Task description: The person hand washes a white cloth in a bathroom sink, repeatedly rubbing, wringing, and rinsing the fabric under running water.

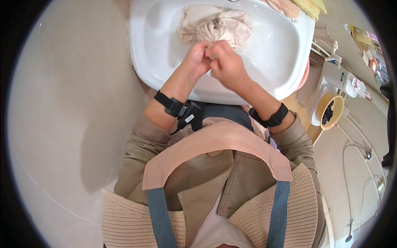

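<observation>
A wet, cream-coloured cloth (pixel 220 28) lies bunched in the white washbasin (pixel 161 62). Its near end is gathered between my two hands, which meet over the front half of the bowl. My left hand (pixel 198 57) grips that end from the left, fingers partly hidden behind the other hand. From the right, my right hand (pixel 228 62) is closed on the same bunched end, with its knuckles up. Both wrists wear black straps, and the left strap carries a small black device (pixel 189 113).
A peach cloth (pixel 283 7) and a yellow cloth (pixel 311 9) hang over the basin's far right rim. A wall tap (pixel 334 55) juts out at right. Beyond it, a yellow basin (pixel 338 116) holding dark cloth rests on a white toilet (pixel 316 108). A tiled wall (pixel 77 93) stands close on the left.
</observation>
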Available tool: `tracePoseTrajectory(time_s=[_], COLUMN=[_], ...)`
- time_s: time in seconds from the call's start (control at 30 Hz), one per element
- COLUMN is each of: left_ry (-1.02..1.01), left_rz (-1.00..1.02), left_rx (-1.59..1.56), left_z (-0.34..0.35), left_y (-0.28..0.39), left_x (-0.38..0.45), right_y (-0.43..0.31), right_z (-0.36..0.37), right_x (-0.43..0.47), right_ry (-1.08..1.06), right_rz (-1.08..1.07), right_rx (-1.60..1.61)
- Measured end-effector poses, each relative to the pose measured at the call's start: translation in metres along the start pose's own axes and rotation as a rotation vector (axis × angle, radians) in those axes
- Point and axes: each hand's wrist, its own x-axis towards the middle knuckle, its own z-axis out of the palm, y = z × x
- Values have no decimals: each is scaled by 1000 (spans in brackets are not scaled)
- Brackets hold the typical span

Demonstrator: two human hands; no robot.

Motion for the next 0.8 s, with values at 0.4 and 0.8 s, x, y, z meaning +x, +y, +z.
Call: tracePoseTrajectory(time_s=[0.4, 0.8], left_ry=[-218, -51], left_rz=[3, -48], left_rx=[-177, -2], left_z=[5, -8], left_y=[-8, -21], left_x=[-4, 16], right_y=[38, 32], right_z=[-12, -1], right_x=[8, 13], right_ry=[98, 71], right_rz=[545, 309], right_rx=[176, -172])
